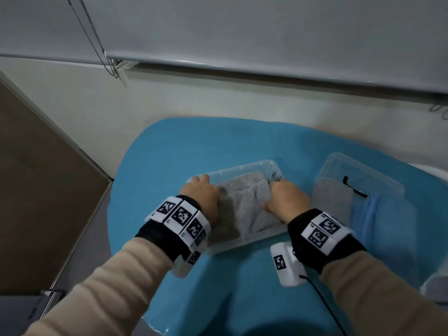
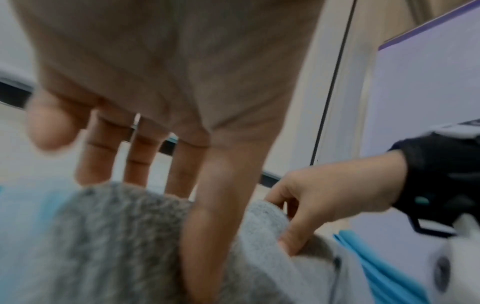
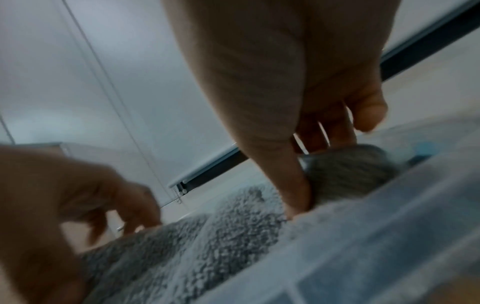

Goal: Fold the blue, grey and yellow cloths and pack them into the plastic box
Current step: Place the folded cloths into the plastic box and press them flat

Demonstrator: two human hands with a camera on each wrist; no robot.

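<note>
A clear plastic box [image 1: 242,243] stands in the middle of the blue-covered table with a grey cloth [image 1: 247,197] inside it. My left hand [image 1: 201,192] is at the cloth's left side, thumb on the near face and fingers [image 2: 135,160] down behind it. My right hand [image 1: 286,197] grips the cloth's right edge, and its thumb [image 3: 293,185] digs into the fold beside the box wall [image 3: 376,236]. A folded blue cloth [image 1: 383,214] lies to the right of the box. No yellow cloth is in view.
A second clear container [image 1: 363,170] sits at the right and holds another grey cloth [image 1: 332,200] and a black strap [image 1: 351,187]. The wall and a window blind [image 1: 242,32] rise behind the table. The table's edge falls away on the left.
</note>
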